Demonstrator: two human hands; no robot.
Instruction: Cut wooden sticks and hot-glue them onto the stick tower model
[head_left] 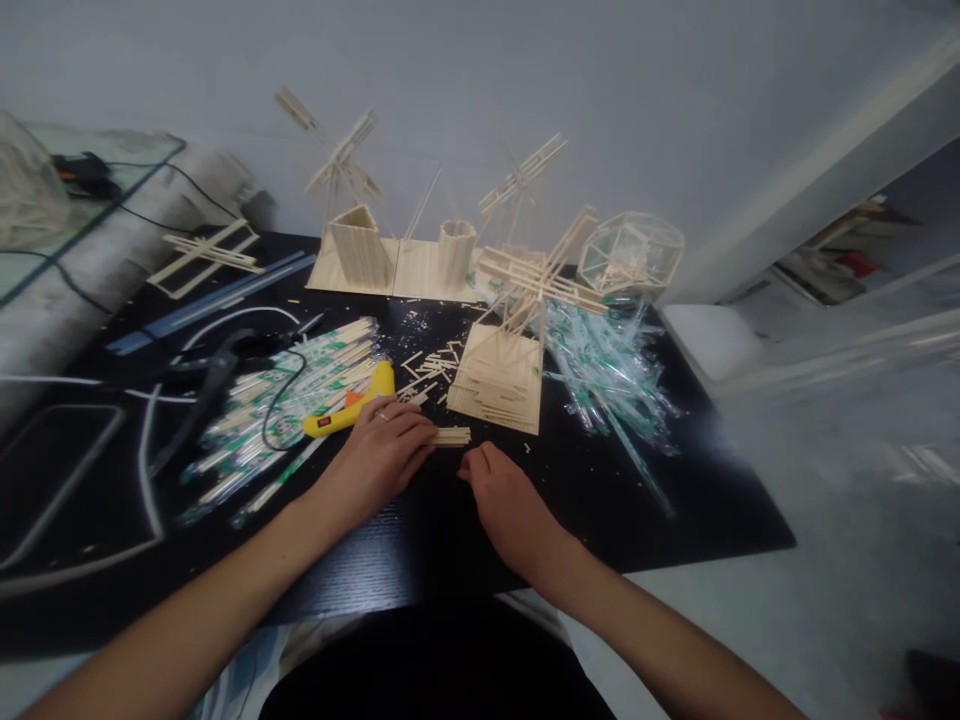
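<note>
Under the fingers of my left hand [384, 445] lies a short row of thin wooden sticks [454, 436], its right end showing on the dark table. The hand is closed over the sticks and wears a ring. Just to the right of their ends, my right hand [510, 505] has its fingers curled together; whatever they hold, if anything, is hidden. A yellow hot glue gun [384, 380] lies directly behind my left hand. Behind the sticks stands a stick-built windmill model [499, 375] on a square slatted base, with loose stick offcuts [431, 370] beside it.
Wrapped chopsticks [300, 390] cover the table's left part, with a black cable among them. Torn plastic wrappers [611, 360] heap on the right. Two more windmill models [360, 245] [454, 255] stand by the wall, and a stick-framed polyhedron [634, 250] sits at back right.
</note>
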